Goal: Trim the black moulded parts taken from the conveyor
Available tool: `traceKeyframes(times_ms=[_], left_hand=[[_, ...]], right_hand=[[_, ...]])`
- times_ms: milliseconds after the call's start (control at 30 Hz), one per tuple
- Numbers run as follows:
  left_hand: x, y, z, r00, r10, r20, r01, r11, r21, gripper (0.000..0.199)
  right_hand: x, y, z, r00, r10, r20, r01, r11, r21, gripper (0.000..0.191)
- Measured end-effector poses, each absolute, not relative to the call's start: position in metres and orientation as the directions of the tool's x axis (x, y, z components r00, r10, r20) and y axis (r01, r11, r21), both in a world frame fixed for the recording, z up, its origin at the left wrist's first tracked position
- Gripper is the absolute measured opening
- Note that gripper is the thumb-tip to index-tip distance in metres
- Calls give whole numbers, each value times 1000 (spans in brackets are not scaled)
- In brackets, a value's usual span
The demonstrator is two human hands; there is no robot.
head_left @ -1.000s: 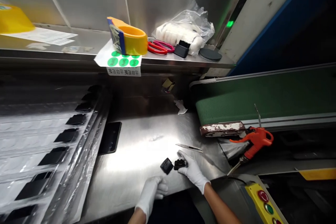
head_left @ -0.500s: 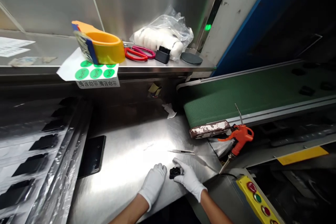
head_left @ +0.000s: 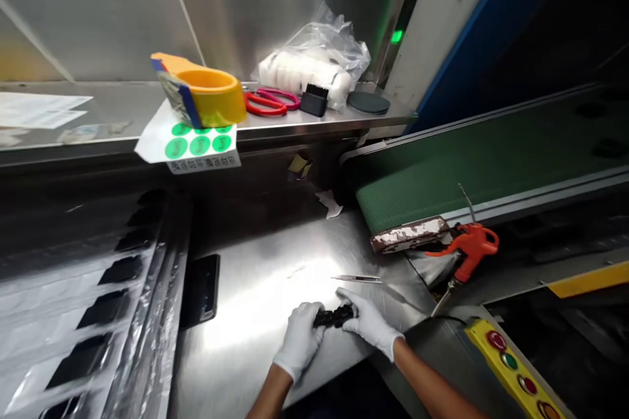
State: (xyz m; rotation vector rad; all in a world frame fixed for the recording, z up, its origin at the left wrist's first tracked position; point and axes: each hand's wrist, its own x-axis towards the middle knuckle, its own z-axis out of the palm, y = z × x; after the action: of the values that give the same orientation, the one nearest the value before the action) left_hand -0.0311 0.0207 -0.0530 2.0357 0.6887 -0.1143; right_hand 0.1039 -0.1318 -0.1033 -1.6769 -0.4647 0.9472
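Note:
My left hand [head_left: 299, 337], in a white glove, is closed on a small black plastic part [head_left: 322, 319] above the steel bench. Opposite it, my gloved right hand [head_left: 371, 322] pinches a second small black part [head_left: 343, 315]. The two dark pieces lie end to end between my fingertips; whether they are joined I cannot tell. A thin metal scalpel [head_left: 358, 279] rests on the bench just beyond my right hand. To the left, a black phone [head_left: 201, 291] lies flat.
Black parts in plastic-lined trays [head_left: 147, 301] fill the left side. A green conveyor [head_left: 472, 170] runs off right, with an orange air gun [head_left: 474, 249] and yellow button box [head_left: 515, 366] nearer. The back shelf [head_left: 289, 126] holds a tape dispenser [head_left: 216, 101], scissors [head_left: 265, 105] and a bag [head_left: 314, 65].
My left hand has turned and now shows a black part at its fingertips, against the one in my right hand. The whole view has shifted, so the scene sits further right.

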Motion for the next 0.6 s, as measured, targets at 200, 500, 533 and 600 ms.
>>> traceKeyframes(times_ms=[200,500,533,600], left_hand=[[-43,28,-70,860,452,-236,474,-539,696,61],[-57,66,-75,892,416,-177,430,-659,616,93],[-56,67,-75,903,395,-170,411,-677,611,96],[-53,69,-76,925,347,-157,368,-708,602,103]], right_hand=[[105,-134,-95,633,727,-266,-74,-285,-956,68],[136,-155,-112,918,369,-145,97,-566,-819,55],[140,-151,-111,918,374,-133,130,-598,-791,55],[149,-139,-109,902,412,-129,195,-656,-729,50]])
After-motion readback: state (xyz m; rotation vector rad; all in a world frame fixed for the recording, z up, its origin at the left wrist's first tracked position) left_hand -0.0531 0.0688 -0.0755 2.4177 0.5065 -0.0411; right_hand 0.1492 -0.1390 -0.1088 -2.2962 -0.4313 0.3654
